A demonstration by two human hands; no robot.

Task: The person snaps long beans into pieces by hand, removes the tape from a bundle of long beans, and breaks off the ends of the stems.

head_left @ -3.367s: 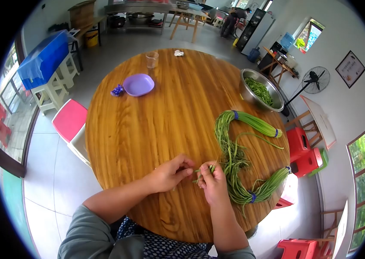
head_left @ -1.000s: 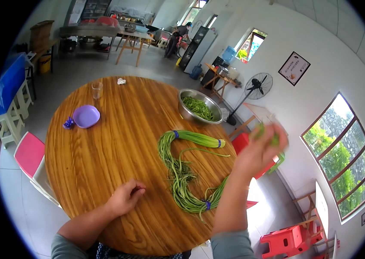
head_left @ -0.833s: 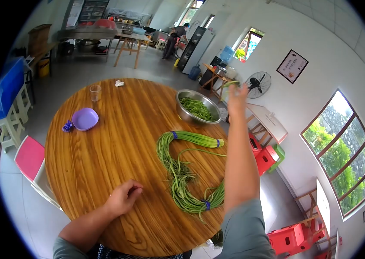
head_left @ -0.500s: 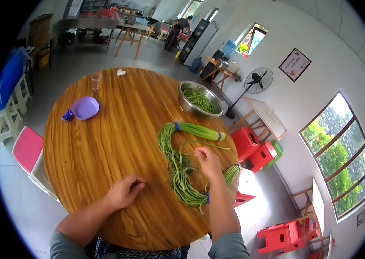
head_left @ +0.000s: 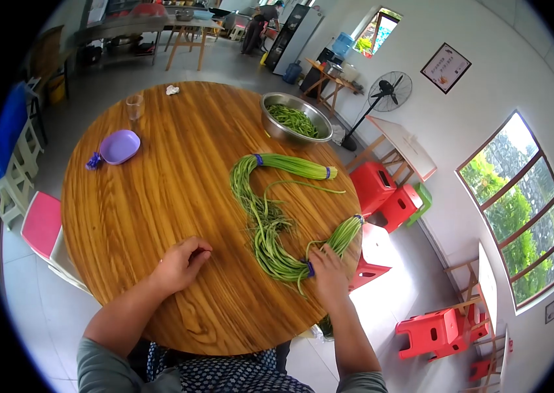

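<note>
Long green beans [head_left: 270,245] lie in an S-shaped curve on the round wooden table [head_left: 159,196], tied in bundles with blue-purple bands. My right hand [head_left: 329,268] is on the nearer bundle, its fingers closed over the beans beside a band; the palm side is hidden. That bundle's cut ends point to the table's right edge. Across the table, the farther bundle [head_left: 296,166] has its ends to the right, and one loose bean curves below it. My left hand [head_left: 184,265] rests on bare wood left of the beans, fingers loosely curled together, with nothing visible in it.
A steel bowl [head_left: 296,135] of green beans stands at the far right of the table. To the far left are a purple dish [head_left: 120,147], a purple bunch of bands [head_left: 93,161], a clear cup [head_left: 135,107] and crumpled white tissue [head_left: 172,90]. Red stools [head_left: 372,187] stand beyond the right edge.
My right hand has come down from above the middle of the beans onto the nearer bundle. That bundle's cut ends have shifted slightly right. My left hand stays about where it was; the view has tilted down.
</note>
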